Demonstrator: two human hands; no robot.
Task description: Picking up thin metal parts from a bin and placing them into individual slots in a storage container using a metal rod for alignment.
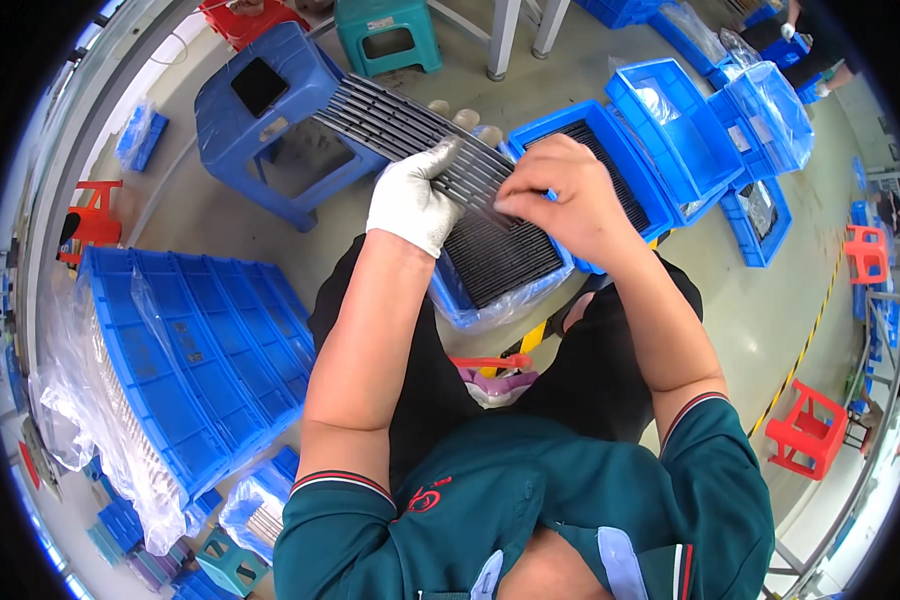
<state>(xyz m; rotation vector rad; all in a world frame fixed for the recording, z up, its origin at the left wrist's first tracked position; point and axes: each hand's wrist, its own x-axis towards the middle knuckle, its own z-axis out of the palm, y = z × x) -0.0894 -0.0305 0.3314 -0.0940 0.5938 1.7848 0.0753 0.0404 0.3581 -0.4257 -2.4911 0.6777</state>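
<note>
Gripping a long dark grey ribbed plastic grille panel (410, 130) from below with the white-gloved left hand (412, 205), fingers curled around its near edge, thumb on top; panel held over the lap, slanting up-left above a blue plastic stool (260, 120). Pressing bare right hand (560, 190) onto panel's lower end, fingertips bunched together as if pinching something, object too small to make out. Beneath, open blue plastic crate (530, 215) lined with clear bag, stacked dark panels inside, partly hidden by hands.
</note>
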